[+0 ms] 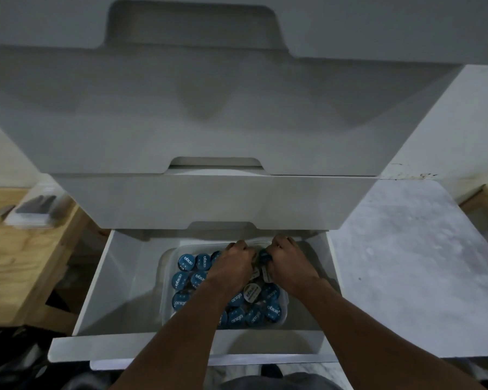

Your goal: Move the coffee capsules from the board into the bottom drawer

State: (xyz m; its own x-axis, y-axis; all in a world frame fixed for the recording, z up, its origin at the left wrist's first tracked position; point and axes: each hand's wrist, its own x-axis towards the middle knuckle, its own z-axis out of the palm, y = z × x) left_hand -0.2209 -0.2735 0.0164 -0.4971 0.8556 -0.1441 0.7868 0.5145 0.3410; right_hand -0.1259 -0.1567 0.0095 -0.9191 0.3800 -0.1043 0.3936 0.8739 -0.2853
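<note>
1. Head view: the bottom drawer (110, 280) stands pulled out, and a clear tub (164, 261) sits on its floor, nearer the right wall.
2. Blue-lidded coffee capsules (186, 263) fill the tub, most with lids up.
3. The left grip (233, 266) and right grip (289, 261) are at the tub's far edge with fingers curled down among the capsules. Whether either grasps one, I cannot tell.

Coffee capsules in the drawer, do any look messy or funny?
Mostly tidy: the capsules sit blue lids up in the clear tub. Between the left hand and the right hand a few tipped capsules lie on their sides, pale labels showing. Nothing looks spilled or broken.
</note>
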